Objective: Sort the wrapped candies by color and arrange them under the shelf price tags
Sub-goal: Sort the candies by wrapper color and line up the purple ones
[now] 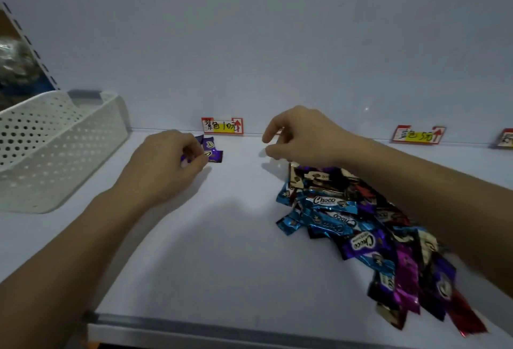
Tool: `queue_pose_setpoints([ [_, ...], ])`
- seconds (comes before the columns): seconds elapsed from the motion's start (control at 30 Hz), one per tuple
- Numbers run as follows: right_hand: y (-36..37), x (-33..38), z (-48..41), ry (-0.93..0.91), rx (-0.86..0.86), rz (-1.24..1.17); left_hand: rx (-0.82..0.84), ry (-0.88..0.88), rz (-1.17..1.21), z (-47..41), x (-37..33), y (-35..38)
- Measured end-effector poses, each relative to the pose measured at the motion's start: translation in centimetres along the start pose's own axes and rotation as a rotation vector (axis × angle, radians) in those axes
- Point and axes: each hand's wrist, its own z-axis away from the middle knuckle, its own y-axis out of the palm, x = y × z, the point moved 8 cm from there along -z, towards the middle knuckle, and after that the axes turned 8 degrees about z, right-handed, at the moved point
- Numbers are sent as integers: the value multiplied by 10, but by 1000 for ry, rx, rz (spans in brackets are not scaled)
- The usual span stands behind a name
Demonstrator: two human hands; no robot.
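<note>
A mixed heap of wrapped candies in blue, purple, black, magenta and red lies on the right of the white shelf. Purple candies lie in a small group under the first price tag. My left hand has its fingers curled and pinches a purple candy beside that group. My right hand hovers above the far end of the heap, fingers loosely curled, with nothing visible in them. A second price tag stands further right, and a third shows at the frame's edge.
A white perforated basket stands at the left of the shelf. The shelf's back wall rises just behind the tags. A grey front rail edges the shelf. Bagged goods show on the neighbouring shelf at far left.
</note>
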Motion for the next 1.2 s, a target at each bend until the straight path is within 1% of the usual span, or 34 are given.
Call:
queue_pose_setpoints([
  [0.13,-38,-43,62,-97,-115,132,138,144,64,-5,-68,27],
  [0.23,-52,-76,96,-77,-185,119,226,224,108,-9,-117,53],
  [0.33,-50,-98,118,-72,-236,80,307,279,156,-7,-152,76],
  [0.47,-38,-111,132,-93,-268,65,307,326,241,0,-182,93],
  [0.57,-46,-118,136,-80,-268,30,266,339,350,5,-194,95],
  [0.63,-43,-123,137,-54,-198,75,250,347,429,12,-201,98],
  [0.67,-37,-125,137,-45,-133,105,251,354,406,16,-203,101],
  [0.73,-26,-128,136,-28,-21,140,256,358,283,23,-207,110],
  [0.8,-22,-131,135,-19,6,164,243,348,255,23,-206,114],
  [0.9,-27,-133,135,-27,-24,170,237,340,304,23,-201,114],
  [1.0,-35,-136,137,-32,-85,104,254,316,373,24,-197,114],
  [1.1,-45,-135,139,-48,-193,44,295,268,450,24,-194,113],
  [1.2,-55,-133,140,-35,-326,-84,312,220,542,22,-187,108],
])
